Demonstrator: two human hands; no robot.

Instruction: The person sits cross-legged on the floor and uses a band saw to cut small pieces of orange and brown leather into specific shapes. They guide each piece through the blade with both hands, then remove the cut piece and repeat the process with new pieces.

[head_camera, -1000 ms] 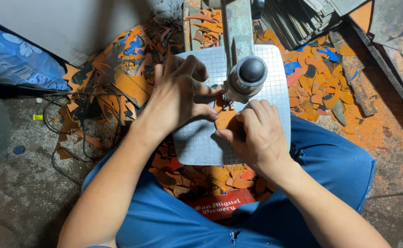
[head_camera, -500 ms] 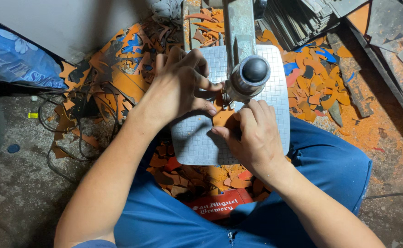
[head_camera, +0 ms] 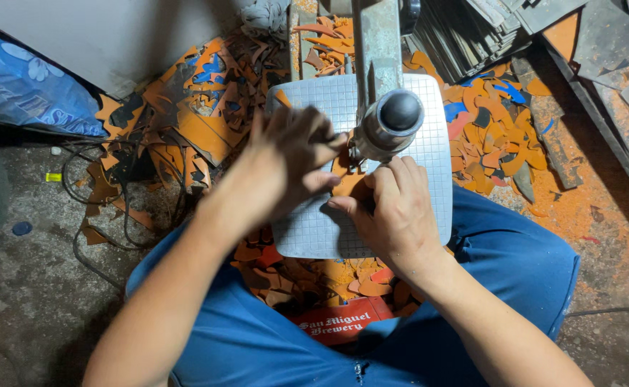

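Orange piece pinched between both hands' fingertips.

A red crate with white lettering on its rim sits just below the grey gridded work plate, between the person's blue-clad legs. Far to the left of that plate, a blue plastic sack with pale printed markings leans against the wall.
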